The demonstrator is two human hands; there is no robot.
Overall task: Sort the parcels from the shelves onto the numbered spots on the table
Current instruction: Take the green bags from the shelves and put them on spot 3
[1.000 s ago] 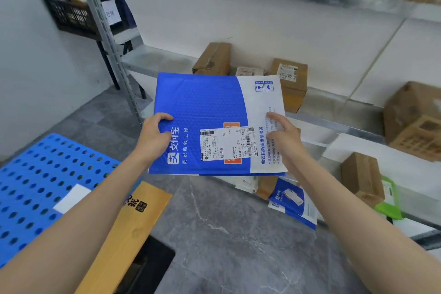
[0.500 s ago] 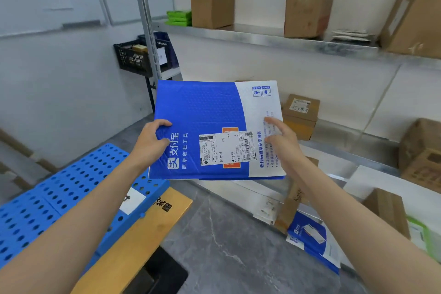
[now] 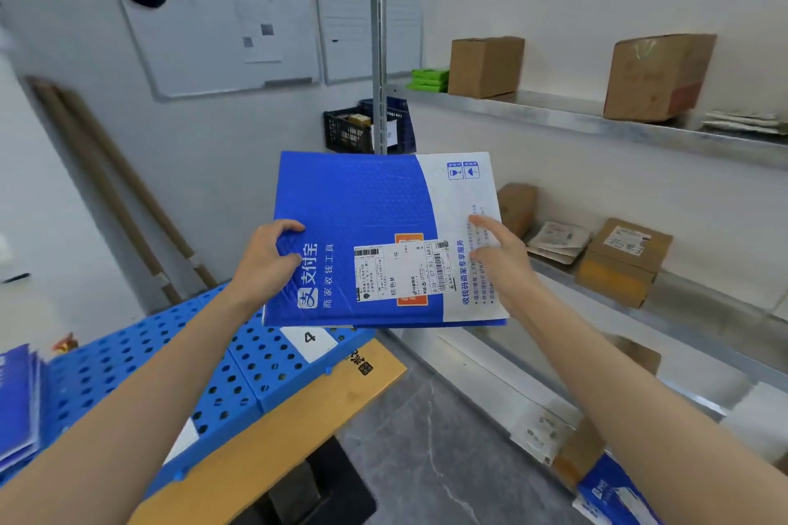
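A blue-and-white padded mailer (image 3: pixel 362 204) was held up in the air, nearly flat, with its printed face and its white shipping label (image 3: pixel 401 268) turned towards the camera. The left hand (image 3: pixel 266 264) gripped the mailer's left edge, with the thumb pressed on the blue face and the fingers curled out of sight beneath. The right hand (image 3: pixel 505 264) held the mailer's right edge. Its forefinger lay straight along the white panel with the thumb beside it, and the other fingers were hidden, so how they lay could not be told.

Just below the mailer's near edge, and well beneath it, lay a blue perforated table top (image 3: pixel 149 362) bearing a white tag marked 4 (image 3: pixel 310 337). Far to the mailer's lower left sat a stack of blue mailers (image 3: pixel 17 401) on that same top.

Above and to the right of the mailer ran a metal shelf (image 3: pixel 554 115). It carried green packets (image 3: pixel 428 80), a cardboard box (image 3: pixel 486 66) and a taped carton (image 3: pixel 659 76). Directly right of the mailer, on a lower shelf, stood a labelled box (image 3: pixel 624 260) beside a flat grey bag (image 3: pixel 558 241). Behind the mailer's top edge stood a black crate (image 3: pixel 347 132), and a whiteboard (image 3: pixel 221 25) hung up to its left.
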